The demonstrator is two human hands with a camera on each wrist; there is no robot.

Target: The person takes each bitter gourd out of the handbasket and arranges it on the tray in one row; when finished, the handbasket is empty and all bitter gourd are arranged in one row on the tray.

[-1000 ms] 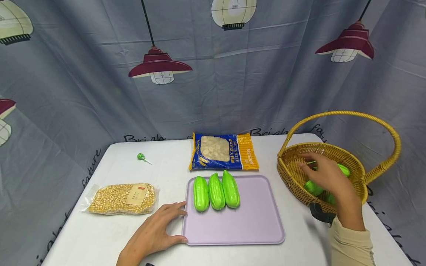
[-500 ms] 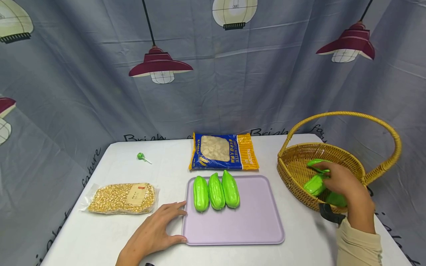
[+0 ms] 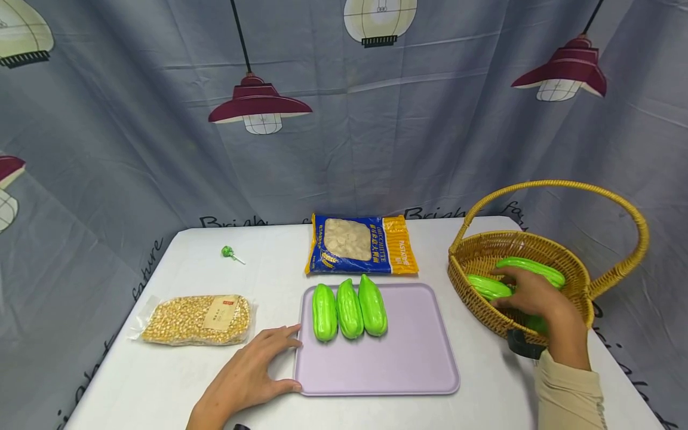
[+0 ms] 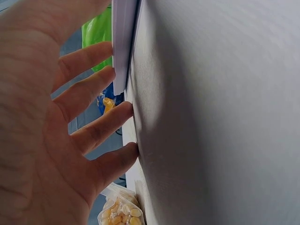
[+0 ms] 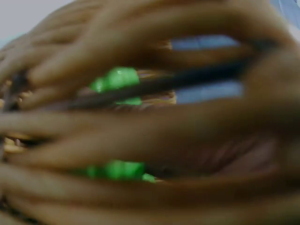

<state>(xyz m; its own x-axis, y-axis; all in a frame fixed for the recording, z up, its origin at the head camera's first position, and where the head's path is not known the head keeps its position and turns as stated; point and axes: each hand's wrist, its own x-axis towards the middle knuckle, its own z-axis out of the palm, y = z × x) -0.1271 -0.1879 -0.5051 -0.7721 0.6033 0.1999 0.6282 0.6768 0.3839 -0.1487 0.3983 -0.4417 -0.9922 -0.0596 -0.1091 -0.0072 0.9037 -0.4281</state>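
Note:
My left hand [image 3: 249,373] is spread at the left edge of the lilac tray [image 3: 414,358], fingertips and thumb touching its rim. Three green ridged vegetables [image 3: 349,310] lie side by side on the tray's left half. Inside the wicker basket [image 3: 473,304], my right hand [image 3: 537,295] curls its fingers and thumb round the right end of a green vegetable [image 3: 486,287]. Another green vegetable [image 3: 537,270] lies behind that hand, and part of one more shows beneath the wrist. The right wrist view is blurred, with green pieces [image 5: 119,80] partly covered.
A blue and yellow pasta bag [image 3: 349,242] lies behind the tray. At the left are a bag of yellow kernels [image 3: 193,321] and a green lollipop [image 3: 227,252]. The basket's tall handle [image 3: 553,184] arches over its opening. A grey curtain hangs behind the table.
My right hand went deeper right in the basket, then came back left. The vegetable at its fingers has shifted left and turned. My left hand has stayed at the tray.

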